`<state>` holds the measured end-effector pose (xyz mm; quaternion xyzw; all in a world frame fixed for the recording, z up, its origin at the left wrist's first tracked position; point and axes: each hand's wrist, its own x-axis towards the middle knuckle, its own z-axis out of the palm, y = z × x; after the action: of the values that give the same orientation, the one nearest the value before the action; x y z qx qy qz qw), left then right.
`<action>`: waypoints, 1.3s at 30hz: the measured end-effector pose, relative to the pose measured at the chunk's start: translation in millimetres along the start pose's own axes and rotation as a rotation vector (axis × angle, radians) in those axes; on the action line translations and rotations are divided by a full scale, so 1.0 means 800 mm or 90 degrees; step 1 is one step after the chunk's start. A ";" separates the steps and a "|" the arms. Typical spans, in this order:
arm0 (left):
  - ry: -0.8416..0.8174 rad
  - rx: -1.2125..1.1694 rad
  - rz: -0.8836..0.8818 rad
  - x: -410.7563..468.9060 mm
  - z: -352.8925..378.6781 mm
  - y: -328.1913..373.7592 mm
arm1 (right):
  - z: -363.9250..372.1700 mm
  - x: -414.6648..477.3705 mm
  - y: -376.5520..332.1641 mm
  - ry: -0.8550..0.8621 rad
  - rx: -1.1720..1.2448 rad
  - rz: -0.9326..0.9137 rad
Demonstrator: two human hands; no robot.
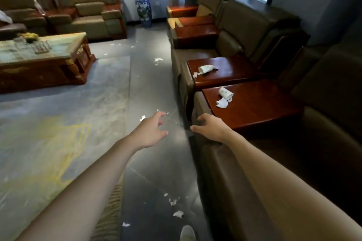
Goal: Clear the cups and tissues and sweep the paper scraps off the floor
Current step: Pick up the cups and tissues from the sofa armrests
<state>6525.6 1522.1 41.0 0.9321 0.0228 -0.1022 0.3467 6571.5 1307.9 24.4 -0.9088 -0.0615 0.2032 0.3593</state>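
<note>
Holding the left hand [150, 131] out ahead, fingers loosely spread and gripping nothing, hovering above the floor [152, 88]. Holding the right hand [210, 129] out beside it, likewise wide and empty, hanging by the front corner of the near table [270, 107]. Looking just beyond at the near cup [226, 92] lying on its side on that table, with the crumpled near tissue [222, 102] touching it. Looking further along at the far table [239, 68], carrying the far cup [205, 69], also tipped over, and the far tissue [195, 74] just beside it. Standing amid white paper scraps [178, 213] dotting the floor, some lying near a shoe [187, 233], one showing by the left hand, more lying well ahead beside the sofa [254, 21].
</note>
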 end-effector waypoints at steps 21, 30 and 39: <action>-0.349 0.011 0.246 0.699 0.057 0.116 | -0.155 0.458 0.164 0.359 0.295 0.422; -0.490 0.125 0.359 0.804 0.189 0.125 | -0.121 0.537 0.254 0.347 0.390 0.560; -0.510 0.389 0.576 0.868 0.331 0.091 | -0.076 0.615 0.350 0.255 0.332 0.570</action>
<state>7166.8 1274.6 -251.0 0.7962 -0.5297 -0.2865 0.0579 7034.8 1190.4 -285.3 -0.7481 0.4527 0.1676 0.4553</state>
